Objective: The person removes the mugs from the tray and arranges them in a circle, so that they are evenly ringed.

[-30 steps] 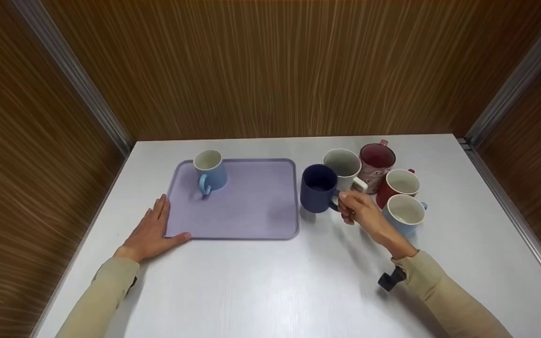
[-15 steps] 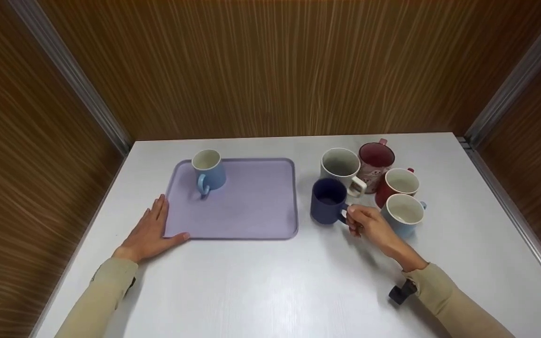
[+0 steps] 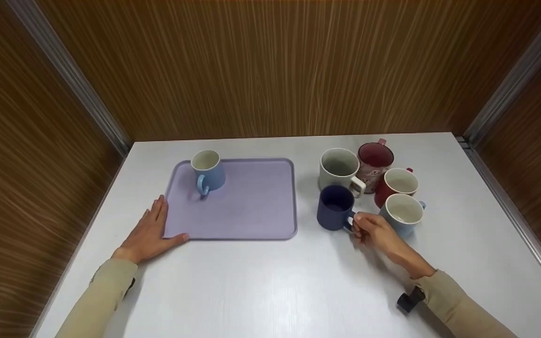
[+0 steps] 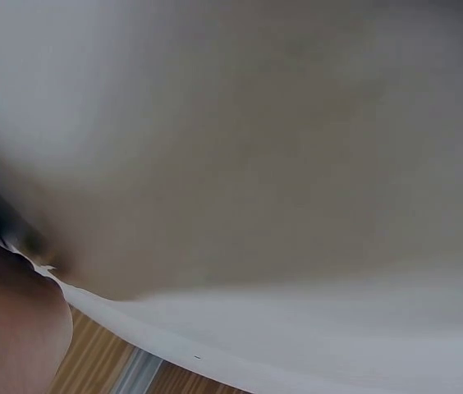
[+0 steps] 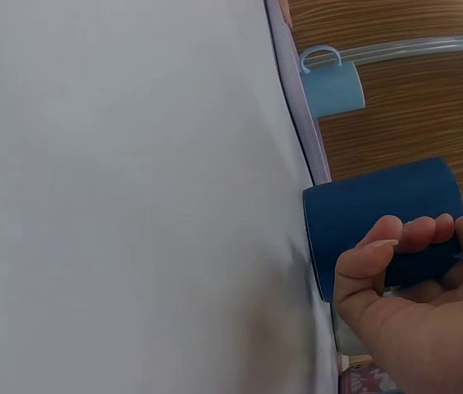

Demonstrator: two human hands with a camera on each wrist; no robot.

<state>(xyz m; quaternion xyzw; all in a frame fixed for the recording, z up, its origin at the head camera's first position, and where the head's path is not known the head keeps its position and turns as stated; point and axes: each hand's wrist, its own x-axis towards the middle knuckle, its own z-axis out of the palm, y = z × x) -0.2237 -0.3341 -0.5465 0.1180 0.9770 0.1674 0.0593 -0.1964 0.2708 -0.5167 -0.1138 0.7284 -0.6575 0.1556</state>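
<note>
My right hand [image 3: 378, 234] pinches the handle of an upright dark blue mug [image 3: 331, 216], right of the lilac tray [image 3: 247, 206]. In the right wrist view that mug [image 5: 371, 213] is at or very near the tabletop; I cannot tell whether it touches. Spread with straight fingers, my left hand [image 3: 148, 234] lies at the tray's front left corner, touching its edge. A light blue mug [image 3: 215, 179] stands at the back left of the tray, its handle towards the front. The left wrist view is mostly blurred tabletop.
Behind the dark blue mug stands a white mug [image 3: 328, 178]. Close to its right are a pink-patterned mug [image 3: 373, 177], a red mug [image 3: 381, 193] and another light blue mug [image 3: 401, 228]. Wood-grain panels [image 3: 270, 70] wall in the white table [image 3: 251, 286] at the back and sides.
The right hand has drawn the dark blue mug rightward and towards the front, away from the tray and down to the front of the white mug. My left hand stays put.
</note>
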